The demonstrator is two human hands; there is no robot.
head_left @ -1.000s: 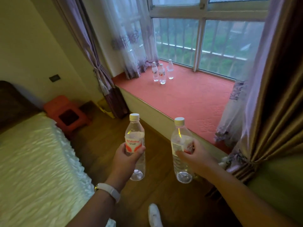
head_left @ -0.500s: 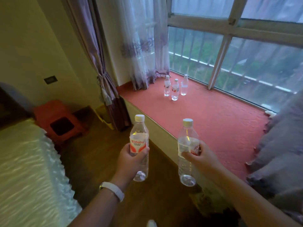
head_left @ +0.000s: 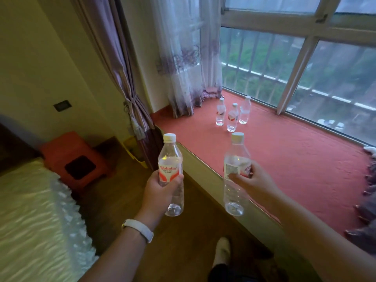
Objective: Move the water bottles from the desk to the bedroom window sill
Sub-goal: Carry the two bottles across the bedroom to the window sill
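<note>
I carry two clear water bottles with white caps and red-white labels. My left hand (head_left: 160,190) grips one bottle (head_left: 170,157) upright above the wooden floor. My right hand (head_left: 252,180) grips the other bottle (head_left: 236,155) at its label, over the front edge of the red window sill (head_left: 295,159). Three more bottles stand upright in a cluster on the sill near the window: one on the left (head_left: 220,115), one in front (head_left: 232,118) and one at the back right (head_left: 244,109).
A bed with a pale cover (head_left: 30,220) fills the lower left. A red stool (head_left: 77,161) stands beyond it by the wall. Tied curtains (head_left: 130,94) hang at the sill's left end, and more curtain fabric (head_left: 368,200) lies at its right. My foot (head_left: 222,251) is on the floor.
I have come closer to the sill and the view has swung left. Both bottles stay in my hands, now nearer the sill's edge and the standing bottles.
</note>
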